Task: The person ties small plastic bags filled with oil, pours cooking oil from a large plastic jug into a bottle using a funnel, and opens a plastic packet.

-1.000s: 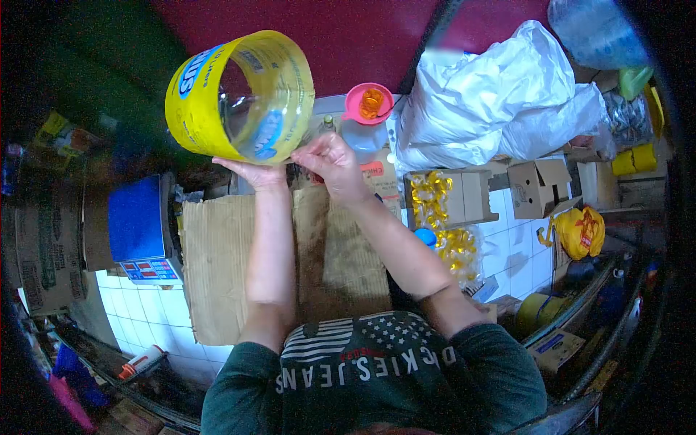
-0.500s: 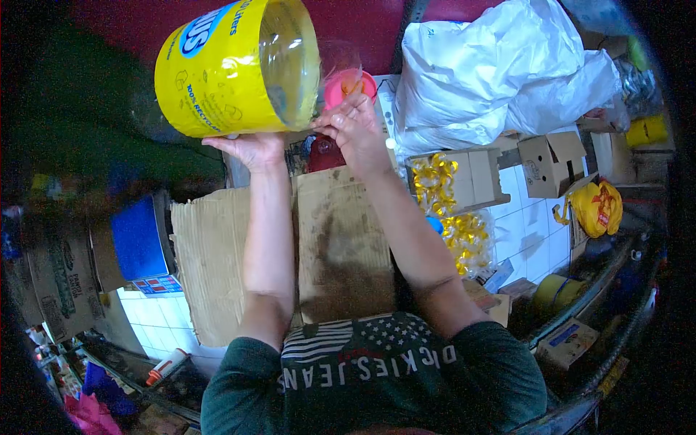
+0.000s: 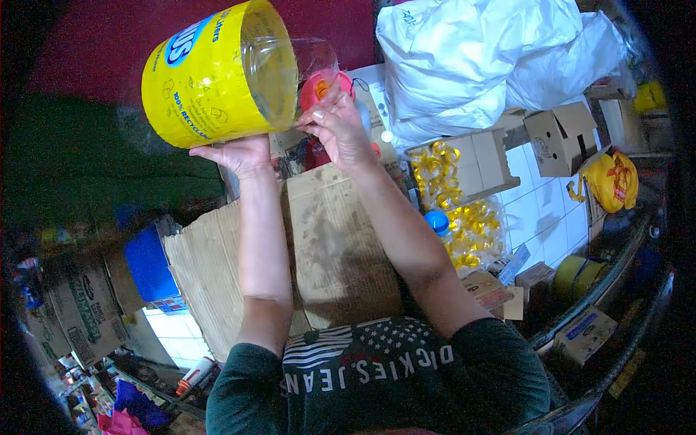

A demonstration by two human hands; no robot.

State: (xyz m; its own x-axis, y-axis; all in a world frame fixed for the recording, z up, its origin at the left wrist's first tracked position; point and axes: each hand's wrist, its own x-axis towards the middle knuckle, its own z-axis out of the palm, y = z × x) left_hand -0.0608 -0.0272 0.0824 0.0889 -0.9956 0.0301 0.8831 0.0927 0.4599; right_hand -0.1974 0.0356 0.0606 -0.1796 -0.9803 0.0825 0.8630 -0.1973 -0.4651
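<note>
A yellow labelled cylinder (image 3: 210, 87) with see-through parts lies on its side in the air, its open end facing right. My left hand (image 3: 243, 156) holds it from below, thumb stretched left; the other fingers are mostly hidden. At the lower right rim of the cylinder, my right hand (image 3: 335, 134) is closed in a pinch on thin clear plastic. This clear plastic (image 3: 317, 58) sticks out to the right of the open end. Behind my right hand is a pink funnel-like piece (image 3: 308, 93) with something orange inside.
Brown cardboard (image 3: 341, 239) lies under my forearms. White plastic bags (image 3: 449, 72) fill the upper right. Below them are a carton tray (image 3: 482, 167) with yellow-capped pieces, a bag of similar pieces (image 3: 475, 232) and an open box (image 3: 558, 141). A blue box (image 3: 148, 261) stands left.
The cylinder has turned so more of its yellow outside shows, and clear plastic now sticks out at its open end. The view has shifted and tilted. Both hands stay at the cylinder.
</note>
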